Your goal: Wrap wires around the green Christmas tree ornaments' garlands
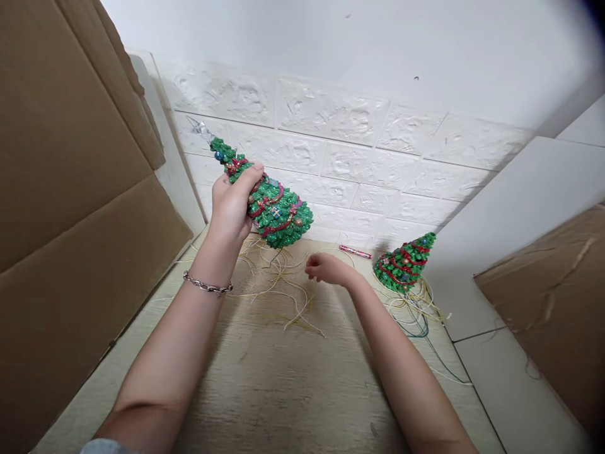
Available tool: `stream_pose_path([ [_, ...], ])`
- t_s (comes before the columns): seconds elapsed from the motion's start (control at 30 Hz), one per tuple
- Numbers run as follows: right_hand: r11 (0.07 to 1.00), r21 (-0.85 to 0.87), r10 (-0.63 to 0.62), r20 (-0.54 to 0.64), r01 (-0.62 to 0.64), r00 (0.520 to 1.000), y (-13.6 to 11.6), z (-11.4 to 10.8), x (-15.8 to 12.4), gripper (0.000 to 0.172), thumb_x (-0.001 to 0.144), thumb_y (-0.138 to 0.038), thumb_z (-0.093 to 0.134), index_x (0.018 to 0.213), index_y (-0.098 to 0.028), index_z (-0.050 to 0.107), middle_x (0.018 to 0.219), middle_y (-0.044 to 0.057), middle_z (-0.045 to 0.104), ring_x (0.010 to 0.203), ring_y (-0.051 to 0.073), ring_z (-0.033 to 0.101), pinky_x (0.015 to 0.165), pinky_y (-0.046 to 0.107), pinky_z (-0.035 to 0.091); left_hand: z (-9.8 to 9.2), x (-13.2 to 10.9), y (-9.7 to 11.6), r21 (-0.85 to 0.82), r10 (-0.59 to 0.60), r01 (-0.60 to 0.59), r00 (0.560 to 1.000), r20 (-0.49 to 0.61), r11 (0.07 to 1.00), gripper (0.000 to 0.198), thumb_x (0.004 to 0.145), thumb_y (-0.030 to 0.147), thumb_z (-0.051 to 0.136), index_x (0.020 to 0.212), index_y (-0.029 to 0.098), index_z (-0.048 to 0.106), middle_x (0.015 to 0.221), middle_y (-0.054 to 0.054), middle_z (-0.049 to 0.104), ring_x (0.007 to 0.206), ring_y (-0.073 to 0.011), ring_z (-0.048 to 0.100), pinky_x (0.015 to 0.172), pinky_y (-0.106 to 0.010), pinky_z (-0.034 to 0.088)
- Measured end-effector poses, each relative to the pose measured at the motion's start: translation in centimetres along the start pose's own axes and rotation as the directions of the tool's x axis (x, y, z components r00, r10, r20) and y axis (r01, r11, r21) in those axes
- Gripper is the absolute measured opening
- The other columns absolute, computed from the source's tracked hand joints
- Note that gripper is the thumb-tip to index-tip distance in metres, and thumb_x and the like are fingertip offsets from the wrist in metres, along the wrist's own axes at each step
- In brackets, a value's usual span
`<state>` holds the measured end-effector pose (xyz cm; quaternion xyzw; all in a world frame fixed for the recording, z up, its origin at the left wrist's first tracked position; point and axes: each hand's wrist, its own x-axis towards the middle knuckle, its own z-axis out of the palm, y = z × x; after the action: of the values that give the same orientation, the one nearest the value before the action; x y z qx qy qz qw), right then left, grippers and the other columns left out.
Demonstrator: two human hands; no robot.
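Note:
A small green Christmas tree ornament (281,211), decorated with red garlands, tiny gifts and baubles, is gripped around its upper middle by my left hand (230,198). It leans to the left, with a clear, shiny tip at the top left and a thin dark wire under its base. Close to the base, on its right, my right hand (328,268) is closed with fingertips pinched together; whatever they hold, if anything, does not show. White and yellow strings (283,284) lie loose on the wooden table (283,384) beneath both hands.
A second Christmas tree ornament (404,265) stands at the right beside tangled strings and dark green wires (420,328). Against the white brick-patterned wall (350,161) lies a red patterned pen-like stick (354,252). Cardboard (70,157) rises on the left; another brown cardboard piece (553,302) is at right.

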<state>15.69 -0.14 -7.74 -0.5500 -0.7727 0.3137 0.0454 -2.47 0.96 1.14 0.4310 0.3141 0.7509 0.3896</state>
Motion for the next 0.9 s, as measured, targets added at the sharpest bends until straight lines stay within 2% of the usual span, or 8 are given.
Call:
stream_pose_path([
  [0.13, 0.970, 0.202, -0.140, 0.013, 0.134, 0.990, 1.3, -3.5, -2.2, 0.012, 0.083, -0.021, 0.048, 0.079, -0.016, 0.058, 0.082, 0.003, 0.069, 0.059, 0.007, 0.054, 0.053, 0.019, 0.040, 0.1, -0.2, 0.2, 0.064, -0.049, 0.046, 0.998, 0.040, 0.997, 0.021, 0.062, 0.031, 0.074, 0.066, 0.018, 0.057, 0.057, 0.004, 0.050, 0.050, -0.0079, 0.047, 0.049, -0.022, 0.040],
  [0.27, 0.890, 0.415, -0.142, -0.140, 0.188, 0.980, 2.1, -5.9, -4.6, 0.008, 0.077, -0.025, 0.054, 0.075, -0.017, 0.054, 0.070, 0.000, 0.064, 0.049, 0.006, 0.044, 0.046, 0.020, 0.033, 0.2, -0.6, 0.2, 0.120, -0.112, 0.097, 0.986, 0.124, 0.988, 0.024, 0.060, 0.032, 0.074, 0.073, 0.017, 0.061, 0.065, 0.001, 0.058, 0.057, -0.0101, 0.053, 0.053, -0.023, 0.043],
  [0.33, 0.843, 0.492, -0.112, -0.231, 0.215, 0.966, 2.0, -6.5, -5.3, 0.011, 0.075, -0.027, 0.057, 0.078, -0.017, 0.054, 0.065, -0.002, 0.061, 0.046, 0.005, 0.042, 0.044, 0.019, 0.031, 0.3, -0.8, 0.3, 0.155, -0.191, 0.161, 0.961, 0.198, 0.975, 0.027, 0.059, 0.031, 0.075, 0.077, 0.016, 0.063, 0.067, 0.000, 0.060, 0.057, -0.0107, 0.054, 0.054, -0.024, 0.044],
  [0.43, 0.783, 0.567, -0.024, -0.382, 0.255, 0.924, 1.5, -6.7, -5.6, 0.017, 0.072, -0.031, 0.061, 0.078, -0.016, 0.055, 0.059, -0.004, 0.058, 0.042, 0.005, 0.041, 0.041, 0.018, 0.030, 0.3, -1.4, 0.6, 0.220, -0.344, 0.284, 0.880, 0.326, 0.933, 0.033, 0.056, 0.032, 0.077, 0.082, 0.014, 0.066, 0.067, 0.000, 0.060, 0.057, -0.0113, 0.055, 0.052, -0.023, 0.044],
  [0.53, 0.694, 0.641, 0.074, -0.517, 0.329, 0.853, 0.8, -6.7, -5.5, 0.020, 0.071, -0.034, 0.065, 0.075, -0.017, 0.055, 0.053, -0.005, 0.057, 0.037, 0.004, 0.040, 0.037, 0.017, 0.027, 0.4, -1.8, 0.7, 0.291, -0.470, 0.373, 0.764, 0.442, 0.881, 0.039, 0.056, 0.032, 0.079, 0.089, 0.015, 0.068, 0.070, -0.001, 0.063, 0.062, -0.0123, 0.059, 0.056, -0.024, 0.045],
  [0.67, 0.535, 0.700, 0.109, -0.613, 0.473, 0.783, 0.3, -6.9, -5.7, 0.029, 0.066, -0.040, 0.072, 0.072, -0.020, 0.052, 0.051, -0.006, 0.058, 0.033, 0.003, 0.038, 0.033, 0.016, 0.023, 0.5, -2.1, 0.4, 0.399, -0.594, 0.440, 0.625, 0.507, 0.804, 0.047, 0.054, 0.029, 0.081, 0.096, 0.014, 0.068, 0.077, -0.003, 0.068, 0.070, -0.0146, 0.062, 0.065, -0.026, 0.047],
  [0.77, 0.478, 0.696, 0.155, -0.667, 0.535, 0.729, 0.6, -7.4, -6.1, 0.032, 0.063, -0.041, 0.075, 0.071, -0.020, 0.052, 0.051, -0.006, 0.059, 0.033, 0.003, 0.038, 0.032, 0.016, 0.024, 0.5, -2.0, 0.0, 0.468, -0.627, 0.421, 0.579, 0.521, 0.777, 0.048, 0.053, 0.029, 0.081, 0.096, 0.013, 0.069, 0.079, -0.005, 0.069, 0.074, -0.0159, 0.062, 0.069, -0.028, 0.047],
  [0.9, 0.457, 0.660, 0.194, -0.728, 0.596, 0.658, 1.3, -8.0, -6.5, 0.031, 0.065, -0.041, 0.075, 0.073, -0.020, 0.053, 0.052, -0.006, 0.058, 0.033, 0.003, 0.040, 0.032, 0.016, 0.025, 0.4, -1.9, 0.0, 0.499, -0.640, 0.405, 0.555, 0.532, 0.766, 0.047, 0.052, 0.030, 0.081, 0.095, 0.013, 0.069, 0.080, -0.005, 0.069, 0.075, -0.0169, 0.062, 0.069, -0.030, 0.047],
])
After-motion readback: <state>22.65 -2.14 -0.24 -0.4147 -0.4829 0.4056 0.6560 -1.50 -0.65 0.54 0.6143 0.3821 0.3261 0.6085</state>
